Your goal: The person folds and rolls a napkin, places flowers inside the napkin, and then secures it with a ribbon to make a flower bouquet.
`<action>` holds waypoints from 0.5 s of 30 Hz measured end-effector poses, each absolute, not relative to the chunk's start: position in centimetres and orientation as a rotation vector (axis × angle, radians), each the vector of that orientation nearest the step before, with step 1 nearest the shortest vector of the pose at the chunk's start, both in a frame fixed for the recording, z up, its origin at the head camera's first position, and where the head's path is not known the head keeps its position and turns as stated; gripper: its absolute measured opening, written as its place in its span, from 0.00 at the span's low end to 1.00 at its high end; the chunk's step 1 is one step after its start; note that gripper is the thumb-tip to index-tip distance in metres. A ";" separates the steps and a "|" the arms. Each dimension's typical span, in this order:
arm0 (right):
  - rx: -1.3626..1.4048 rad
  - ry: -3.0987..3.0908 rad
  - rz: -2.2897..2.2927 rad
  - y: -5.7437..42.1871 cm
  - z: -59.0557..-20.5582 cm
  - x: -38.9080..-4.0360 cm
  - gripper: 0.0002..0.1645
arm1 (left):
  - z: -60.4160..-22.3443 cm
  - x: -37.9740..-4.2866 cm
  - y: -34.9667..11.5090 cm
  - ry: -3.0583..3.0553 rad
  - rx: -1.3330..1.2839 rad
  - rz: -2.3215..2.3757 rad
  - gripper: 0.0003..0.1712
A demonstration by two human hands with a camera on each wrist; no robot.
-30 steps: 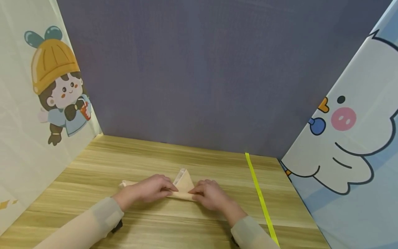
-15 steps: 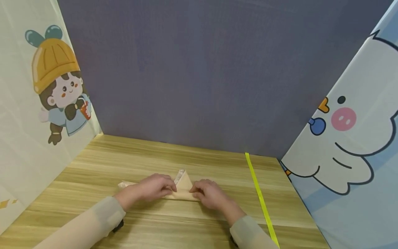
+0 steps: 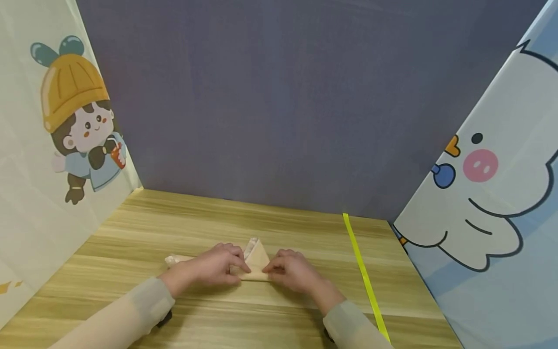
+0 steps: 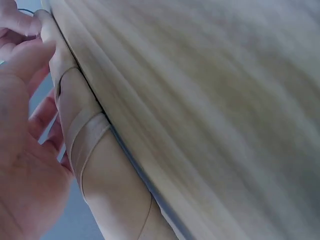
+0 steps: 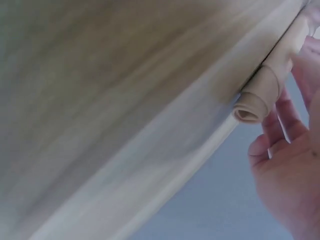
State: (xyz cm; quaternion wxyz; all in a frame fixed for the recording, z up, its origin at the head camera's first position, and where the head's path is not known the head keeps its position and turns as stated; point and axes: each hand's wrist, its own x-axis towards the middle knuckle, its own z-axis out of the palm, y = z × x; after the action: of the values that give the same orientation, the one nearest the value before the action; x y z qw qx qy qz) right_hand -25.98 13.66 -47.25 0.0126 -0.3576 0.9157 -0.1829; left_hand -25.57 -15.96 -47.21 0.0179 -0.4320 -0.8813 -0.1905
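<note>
A beige cloth [image 3: 260, 257], rolled into a narrow tube with a triangular flap pointing away from me, lies on the wooden table. My left hand [image 3: 213, 264] grips the roll left of the flap, thumb on the near side and fingers over the top. On the flap's right my right hand [image 3: 294, 271] pinches the roll near its end. The left wrist view shows the long rolled cloth [image 4: 112, 185] with overlapping wrapped layers beside the palm. A coiled end of the cloth [image 5: 252, 107] appears in the right wrist view. My hands cover parts of the roll.
A yellow tape strip [image 3: 364, 274] runs along the table [image 3: 209, 315] to the right of my right hand. A dark grey panel [image 3: 270, 106] closes off the back. Printed cloth walls stand at the left [image 3: 26, 218] and right [image 3: 523, 291].
My left fingers and thumb shift slightly right along the roll, closer to the right hand. The right hand stays nearly in place, and the flap still points away from me.
</note>
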 end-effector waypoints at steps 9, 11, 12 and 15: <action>-1.222 2.844 -0.489 13.4 -47.2 -26.1 0.11 | -46.9 -25.0 -16.1 -2.751 -1.272 -0.542 0.15; -1.237 2.829 -0.503 13.5 -47.1 -26.1 0.10 | -47.0 -24.9 -16.1 -2.742 -1.279 -0.548 0.15; -1.240 2.822 -0.509 13.6 -47.0 -26.1 0.09 | -47.0 -24.8 -16.1 -2.735 -1.288 -0.558 0.15; -1.222 2.794 -0.543 13.7 -47.0 -26.2 0.07 | -47.1 -24.6 -16.1 -2.724 -1.311 -0.575 0.17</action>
State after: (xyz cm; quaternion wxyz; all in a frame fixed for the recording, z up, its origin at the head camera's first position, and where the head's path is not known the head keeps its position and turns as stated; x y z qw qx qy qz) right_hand -26.19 13.74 -46.99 0.0219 -0.3945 0.9018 -0.1753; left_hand -24.57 -16.13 -47.13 0.0322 -0.4258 -0.8847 -0.1869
